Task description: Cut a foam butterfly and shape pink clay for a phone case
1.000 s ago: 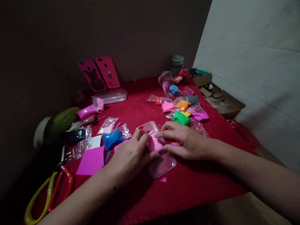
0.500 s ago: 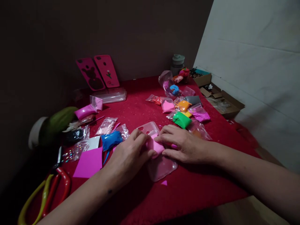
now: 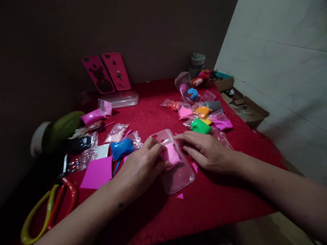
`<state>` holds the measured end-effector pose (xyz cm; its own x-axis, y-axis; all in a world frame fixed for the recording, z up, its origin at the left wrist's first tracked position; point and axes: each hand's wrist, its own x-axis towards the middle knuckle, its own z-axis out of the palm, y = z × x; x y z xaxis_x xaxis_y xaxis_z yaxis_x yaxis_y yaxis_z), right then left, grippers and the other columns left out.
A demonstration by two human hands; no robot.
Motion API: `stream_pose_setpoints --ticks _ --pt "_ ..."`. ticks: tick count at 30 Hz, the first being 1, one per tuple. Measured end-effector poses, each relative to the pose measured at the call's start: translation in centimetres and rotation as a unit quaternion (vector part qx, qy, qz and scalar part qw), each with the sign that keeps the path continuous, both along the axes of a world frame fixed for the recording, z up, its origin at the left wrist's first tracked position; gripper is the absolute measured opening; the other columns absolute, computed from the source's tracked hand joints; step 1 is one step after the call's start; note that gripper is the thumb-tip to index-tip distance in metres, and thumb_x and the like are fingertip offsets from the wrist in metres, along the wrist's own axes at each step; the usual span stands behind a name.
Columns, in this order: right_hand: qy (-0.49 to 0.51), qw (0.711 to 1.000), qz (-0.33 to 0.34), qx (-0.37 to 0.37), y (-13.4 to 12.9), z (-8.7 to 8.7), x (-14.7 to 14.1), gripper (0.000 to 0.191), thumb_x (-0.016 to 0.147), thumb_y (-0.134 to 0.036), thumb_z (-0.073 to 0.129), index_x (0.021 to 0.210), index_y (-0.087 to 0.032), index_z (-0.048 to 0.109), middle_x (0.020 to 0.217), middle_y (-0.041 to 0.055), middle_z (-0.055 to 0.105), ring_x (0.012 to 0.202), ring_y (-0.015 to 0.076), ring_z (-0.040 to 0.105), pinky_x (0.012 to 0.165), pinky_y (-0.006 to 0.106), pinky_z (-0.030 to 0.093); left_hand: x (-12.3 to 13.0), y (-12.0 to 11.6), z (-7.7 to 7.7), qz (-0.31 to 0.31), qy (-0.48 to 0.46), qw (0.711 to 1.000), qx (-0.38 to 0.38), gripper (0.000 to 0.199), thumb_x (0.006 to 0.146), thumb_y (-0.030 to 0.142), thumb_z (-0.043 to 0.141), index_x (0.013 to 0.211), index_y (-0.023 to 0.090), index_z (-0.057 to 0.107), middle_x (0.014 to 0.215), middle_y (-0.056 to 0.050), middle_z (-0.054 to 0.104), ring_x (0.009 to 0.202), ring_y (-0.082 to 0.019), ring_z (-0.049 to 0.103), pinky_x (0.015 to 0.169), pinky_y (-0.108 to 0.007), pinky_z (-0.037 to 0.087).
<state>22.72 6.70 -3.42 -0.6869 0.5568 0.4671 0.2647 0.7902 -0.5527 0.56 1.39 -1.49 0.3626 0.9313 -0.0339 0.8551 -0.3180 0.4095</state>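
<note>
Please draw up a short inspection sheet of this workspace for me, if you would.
Surface: red cloth, with small pink scraps.
Job's things: clear phone case lying on the cloth; pink lump on the case.
Clutter: blue packet, magenta sheet and red-and-yellow-handled tool at left; green packet among others at right.
Hands: left hand at the lump; right hand by the case's right edge, contact unclear.
Cables: nothing seen.
Surroundings: dark wall behind; pale wall and cardboard boxes at right.

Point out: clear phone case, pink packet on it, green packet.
Clear phone case (image 3: pixel 181 179): head view, bare lower part.
Pink packet (image 3: pixel 172 155): head view, middle of top face.
Green packet (image 3: pixel 201 126): head view, middle of filled part.
</note>
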Motion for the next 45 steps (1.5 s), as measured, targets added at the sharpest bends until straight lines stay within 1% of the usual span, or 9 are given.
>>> stream_pose_setpoints --ticks 6,12,16,19,22,26,31,36,45 --pt "0.004 0.999 -0.034 0.021 0.3 -0.1 0.2 0.032 0.086 0.000 0.046 0.114 -0.005 0.062 0.100 0.0118 0.068 0.088 0.0154 0.062 0.080 0.026 0.050 -0.2 0.2 -0.3 -0.005 -0.001 1.000 0.000 0.022 0.091 0.030 0.057 0.107 0.017 0.062 0.108 -0.008 0.057 0.090 -0.024 0.063 0.080 -0.042 0.052" --pt "-0.005 0.999 -0.023 0.022 0.3 -0.2 0.1 0.024 0.088 -0.005 0.046 0.102 -0.006 0.065 0.087 0.0093 0.066 0.078 0.0169 0.059 0.070 0.029 0.049 -0.2 0.2 -0.4 -0.010 0.012 1.000 0.007 0.019 0.093 0.031 0.051 0.103 0.019 0.062 0.109 -0.008 0.058 0.086 -0.022 0.065 0.076 -0.039 0.054" --pt "-0.008 0.999 -0.022 0.034 0.2 0.0 0.2 0.020 0.091 -0.008 0.046 0.096 -0.009 0.065 0.083 0.0085 0.065 0.078 0.0173 0.058 0.070 0.029 0.048 -0.1 0.1 -0.6 -0.005 0.021 1.000 0.021 0.021 0.094 0.036 0.049 0.101 0.021 0.062 0.116 -0.009 0.058 0.087 -0.022 0.067 0.076 -0.039 0.057" --pt "0.006 0.995 -0.082 0.060 0.6 0.6 0.6 0.021 0.089 -0.005 0.046 0.096 -0.010 0.065 0.087 0.0097 0.065 0.083 0.0186 0.060 0.075 0.031 0.049 -0.1 0.0 -0.7 0.001 0.024 0.999 0.021 0.023 0.095 0.035 0.048 0.105 0.019 0.061 0.127 -0.013 0.055 0.093 -0.025 0.068 0.081 -0.044 0.057" --pt "0.030 0.981 -0.176 0.077 1.6 1.5 1.4 0.022 0.089 -0.006 0.047 0.097 -0.014 0.065 0.094 0.0095 0.067 0.089 0.0195 0.062 0.081 0.033 0.049 -0.1 0.0 -0.6 -0.017 0.013 1.000 0.017 0.023 0.096 0.035 0.045 0.105 0.019 0.059 0.130 -0.014 0.054 0.100 -0.027 0.067 0.084 -0.047 0.057" --pt "0.063 0.953 -0.288 0.071 3.0 2.7 2.8 0.018 0.087 -0.010 0.053 0.092 -0.017 0.068 0.090 0.0058 0.069 0.083 0.0182 0.064 0.076 0.030 0.049 -0.2 0.1 -0.5 -0.027 0.017 0.999 0.010 0.022 0.097 0.034 0.041 0.101 0.020 0.058 0.128 -0.013 0.056 0.102 -0.027 0.067 0.085 -0.047 0.057" --pt "0.142 0.919 -0.362 0.057 3.8 3.8 4.4 0.017 0.085 -0.012 0.056 0.090 -0.017 0.071 0.087 0.0039 0.071 0.079 0.0163 0.065 0.072 0.028 0.049 -0.5 0.0 -0.8 -0.027 0.037 0.999 0.020 0.024 0.097 0.038 0.042 0.105 0.022 0.058 0.130 -0.011 0.056 0.108 -0.027 0.066 0.086 -0.045 0.057" --pt "0.210 0.894 -0.396 0.024 4.7 3.9 5.4 0.016 0.084 -0.016 0.056 0.089 -0.016 0.071 0.075 0.0014 0.068 0.067 0.0137 0.062 0.062 0.025 0.046 -0.6 0.1 -1.3 -0.029 0.054 0.997 0.043 0.025 0.098 0.038 0.041 0.103 0.022 0.059 0.131 -0.012 0.059 0.105 -0.027 0.068 0.081 -0.042 0.059" --pt "0.219 0.901 -0.374 -0.007 5.1 3.5 5.3 0.016 0.084 -0.017 0.056 0.090 -0.016 0.070 0.071 0.0005 0.066 0.063 0.0117 0.061 0.058 0.023 0.046 -0.5 0.0 -1.0 -0.045 0.082 0.993 0.068 0.028 0.099 0.036 0.036 0.102 0.020 0.059 0.127 -0.015 0.064 0.096 -0.029 0.072 0.074 -0.043 0.061"
